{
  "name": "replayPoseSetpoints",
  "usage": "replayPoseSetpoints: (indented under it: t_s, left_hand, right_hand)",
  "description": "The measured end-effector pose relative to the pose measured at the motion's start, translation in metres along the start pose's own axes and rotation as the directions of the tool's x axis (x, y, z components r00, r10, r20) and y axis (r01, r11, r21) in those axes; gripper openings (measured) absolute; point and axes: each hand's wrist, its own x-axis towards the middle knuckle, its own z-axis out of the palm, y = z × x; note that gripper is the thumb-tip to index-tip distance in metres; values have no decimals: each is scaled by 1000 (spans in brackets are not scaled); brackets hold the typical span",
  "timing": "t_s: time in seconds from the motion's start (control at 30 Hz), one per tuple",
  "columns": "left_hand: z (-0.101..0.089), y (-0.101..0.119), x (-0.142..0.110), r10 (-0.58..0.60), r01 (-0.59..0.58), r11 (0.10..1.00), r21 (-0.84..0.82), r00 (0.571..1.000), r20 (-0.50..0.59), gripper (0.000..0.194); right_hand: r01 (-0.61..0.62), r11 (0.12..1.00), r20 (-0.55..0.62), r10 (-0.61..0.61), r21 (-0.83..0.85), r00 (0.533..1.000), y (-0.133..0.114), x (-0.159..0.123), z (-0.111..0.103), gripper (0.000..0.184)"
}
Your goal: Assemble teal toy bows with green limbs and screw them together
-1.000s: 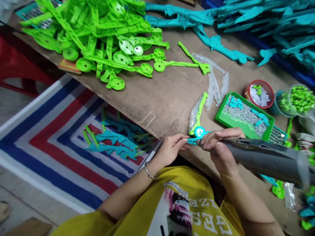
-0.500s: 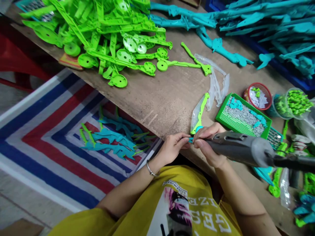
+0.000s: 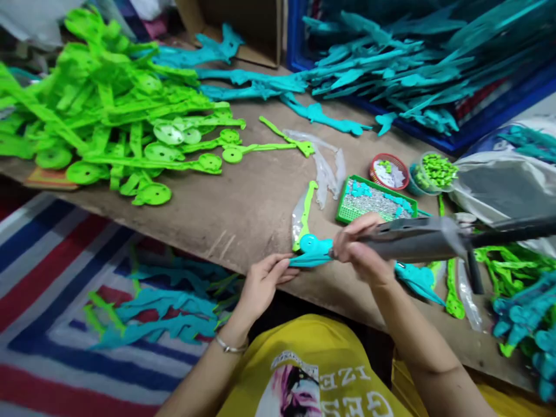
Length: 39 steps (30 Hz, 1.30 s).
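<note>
upper left: heap of green parts [image 3: 125, 121] | just below centre: left hand [image 3: 264, 281] pinching left end of turquoise part [image 3: 318, 249], mid-frame | right of it: right hand [image 3: 365, 252] wrapped round nose of dark grey tool [image 3: 412, 238], tip at the part, contact unclear | upper right: blue crate [image 3: 499, 120] holding turquoise pieces [image 3: 391, 75]

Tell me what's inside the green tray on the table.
Small silvery pieces lie in the green tray, with turquoise pieces on top. Whatever lies beneath is covered; the right hand hides part of the near edge.
</note>
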Motion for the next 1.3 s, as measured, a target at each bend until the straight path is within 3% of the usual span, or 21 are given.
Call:
replayPoseSetpoints:
  t_s: [0.1,0.2,0.27,0.37,0.4,0.43,0.53,0.6,0.63,0.7,0.8,0.83,0.93,0.97,1.03,1.17,1.23,1.3]
  left_hand:
    - [-15,6,1,34,-29,995,96,998,-56,60]
    - [-30,14,3,121,-84,947,310,988,-100,60]
    - [-35,21,3,309,-200,792,577,946,-96,53]
    - [-25,34,5,632,-337,414,846,775,0,44]
    - [-16,39,6,686,-362,345,866,727,31,41]
    - [-5,44,7,706,-389,321,863,706,56,38]
    - [41,53,17,627,-510,369,777,754,196,33]
    - [79,54,28,554,-602,411,685,761,337,40]
    - [99,53,35,517,-645,431,632,750,413,50]
    - [141,50,50,491,-733,464,498,680,544,75]
    - [198,45,72,516,-806,474,356,581,629,95]
    - [212,44,77,526,-809,478,341,575,627,91]
    - [238,43,90,499,-766,535,356,627,599,54]
    - [241,43,92,484,-749,555,363,645,591,47]
    - [237,42,94,474,-732,579,360,661,581,50]
    - [205,37,86,550,-736,562,378,674,493,69]
    - [182,33,73,596,-723,516,460,689,413,57]
    - [163,29,58,619,-719,413,560,672,407,33]
  right_hand:
    - [86,996,-232,-83,1,969,-12,-3,-47,24]
    - [67,993,-402,-98,-92,910,-10,-9,-91,22]
    - [16,991,-435,-74,-135,897,-2,-14,-116,26]
    - [-70,990,-344,24,-123,939,7,-22,-146,41]
    - [-102,987,-279,65,-122,958,7,-25,-155,47]
    - [-129,983,-207,100,-130,973,6,-26,-163,54]
    - [-184,964,25,192,-190,981,2,-24,-187,67]
    - [-192,941,68,219,-278,973,6,-14,-203,60]
    - [-192,918,29,215,-347,976,11,-7,-210,52]
    - [-197,829,-130,151,-524,980,26,9,-219,34]
    - [-203,723,-264,30,-660,964,50,28,-221,20]
    - [-201,713,-275,11,-672,961,56,32,-219,17]
    - [-216,701,-303,0,-680,953,63,37,-211,18]
    - [-229,697,-317,2,-680,948,62,38,-208,19]
    - [-259,692,-343,18,-674,939,57,39,-207,18]
    - [-346,691,-394,95,-634,914,38,29,-214,11]
    - [-431,693,-475,144,-578,868,26,10,-219,11]
    - [-523,709,-558,218,-473,801,13,-16,-217,15]
